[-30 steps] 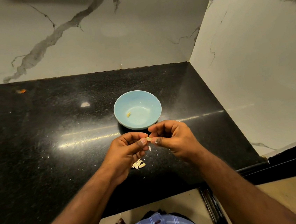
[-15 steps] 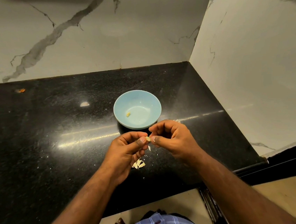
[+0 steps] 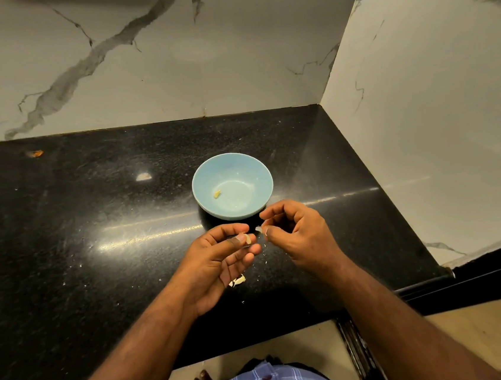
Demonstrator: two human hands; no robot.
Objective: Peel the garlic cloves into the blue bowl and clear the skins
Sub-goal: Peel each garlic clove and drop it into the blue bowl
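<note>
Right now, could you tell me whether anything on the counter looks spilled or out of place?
Yes: garlic skins lie loose on the black counter just under the left hand, with small pale flecks scattered around them. An orange scrap also sits alone near the far left wall.

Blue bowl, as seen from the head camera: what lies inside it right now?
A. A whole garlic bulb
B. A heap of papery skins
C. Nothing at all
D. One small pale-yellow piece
D. A single small yellowish piece lies left of centre on the floor of the blue bowl; the loose skins lie outside it on the black counter, beneath the left hand.
</note>
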